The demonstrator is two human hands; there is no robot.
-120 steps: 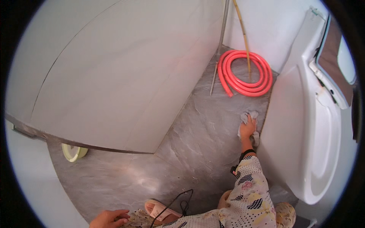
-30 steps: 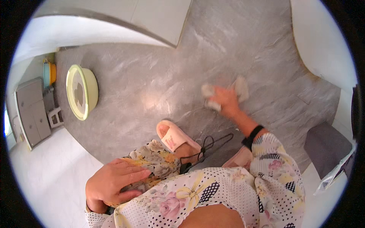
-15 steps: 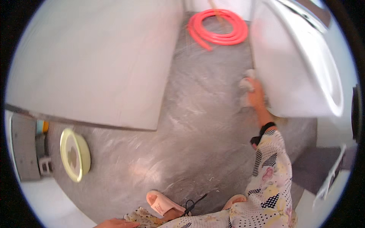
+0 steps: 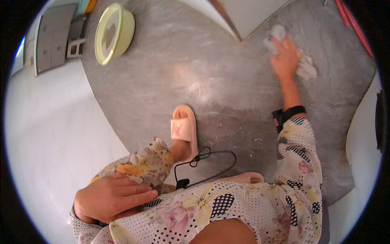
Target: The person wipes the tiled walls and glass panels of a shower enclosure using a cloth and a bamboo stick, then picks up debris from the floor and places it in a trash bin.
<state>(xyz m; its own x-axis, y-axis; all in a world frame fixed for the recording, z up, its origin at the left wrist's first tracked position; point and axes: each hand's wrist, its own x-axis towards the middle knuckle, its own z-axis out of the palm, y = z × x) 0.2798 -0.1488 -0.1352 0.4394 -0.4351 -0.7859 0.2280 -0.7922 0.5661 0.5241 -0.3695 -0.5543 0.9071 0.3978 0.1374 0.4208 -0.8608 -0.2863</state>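
My right hand point(image 4: 285, 57) presses a crumpled white cloth point(image 4: 305, 67) flat against the grey marbled floor point(image 4: 195, 73), arm stretched forward. A black band sits on that wrist. My left hand point(image 4: 109, 198) rests palm-down on my knee in floral trousers, fingers spread and holding nothing. My foot in a pink slipper point(image 4: 183, 130) stands on the grey floor between the two hands.
A pale green basin point(image 4: 113, 32) stands on the floor at upper left. A thin black cable point(image 4: 211, 162) dangles over my lap. A red hose point(image 4: 352, 25) edges in at upper right. White tiled floor lies to the left, a white fixture at right.
The view has swung back down and left. My right hand with the cloth has moved away from the white fixture onto open grey floor. My left hand is again on my knee.
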